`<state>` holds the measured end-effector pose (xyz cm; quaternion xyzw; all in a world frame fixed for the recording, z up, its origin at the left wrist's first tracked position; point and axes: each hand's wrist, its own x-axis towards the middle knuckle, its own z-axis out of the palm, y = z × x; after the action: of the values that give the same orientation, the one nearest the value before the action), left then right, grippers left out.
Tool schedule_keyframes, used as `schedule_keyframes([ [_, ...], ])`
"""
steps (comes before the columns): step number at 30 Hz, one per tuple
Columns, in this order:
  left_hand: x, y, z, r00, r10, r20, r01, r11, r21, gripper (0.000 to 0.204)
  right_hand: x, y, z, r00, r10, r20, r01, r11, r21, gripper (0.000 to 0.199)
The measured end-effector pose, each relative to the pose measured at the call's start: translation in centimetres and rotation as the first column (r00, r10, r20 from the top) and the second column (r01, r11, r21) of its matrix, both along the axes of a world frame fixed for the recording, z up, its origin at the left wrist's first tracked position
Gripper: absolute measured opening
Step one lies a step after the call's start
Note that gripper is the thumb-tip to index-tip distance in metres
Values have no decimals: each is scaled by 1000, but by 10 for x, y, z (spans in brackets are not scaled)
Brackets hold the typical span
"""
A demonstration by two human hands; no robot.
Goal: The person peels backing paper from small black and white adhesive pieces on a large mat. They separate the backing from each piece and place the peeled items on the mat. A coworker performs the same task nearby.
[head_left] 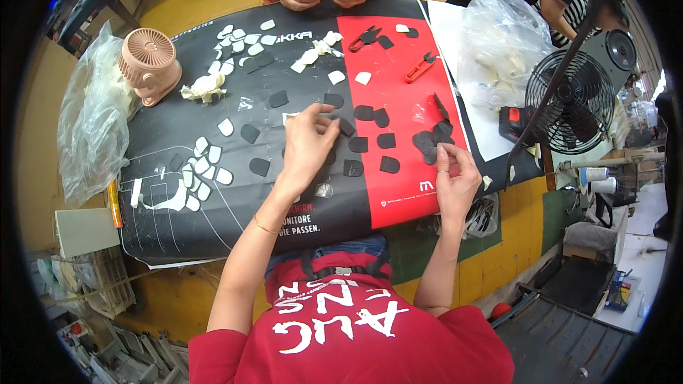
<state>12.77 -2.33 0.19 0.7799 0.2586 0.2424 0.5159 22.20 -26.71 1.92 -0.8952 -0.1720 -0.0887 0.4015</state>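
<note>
Table (213,235): hands (307,144) placing black pieces (388,164).

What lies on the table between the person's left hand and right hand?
Head view: between left hand and right hand lie loose black patches on the red mat.

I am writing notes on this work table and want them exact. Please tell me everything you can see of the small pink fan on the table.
The small pink fan looks like plastic, with a round grille of fine radial slats above a chunkier base. It lies tilted back, its grille facing up, at the far left corner of the black table cover. A clear plastic bag presses against its left side, and a crumpled pale piece lies just right of it. No hand touches it. Whether it runs cannot be told.
</note>
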Motion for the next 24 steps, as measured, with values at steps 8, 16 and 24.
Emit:
schedule_keyframes([
  [8, -18, -19, 17, 999, 10, 45, -25, 938, 345, 17, 7, -12, -2, 979, 194, 70, -166, 943, -288, 38],
  [16, -26, -56, 28, 971, -208, 115, 174, 952, 251, 14, 16, -1, -27, 925, 255, 282, -90, 867, -490, 21],
  [24, -16, -69, 27, 919, -389, 56, 377, 831, -410, 25, 15, -21, -15, 956, 34, -292, 79, 927, 366, 26],
])
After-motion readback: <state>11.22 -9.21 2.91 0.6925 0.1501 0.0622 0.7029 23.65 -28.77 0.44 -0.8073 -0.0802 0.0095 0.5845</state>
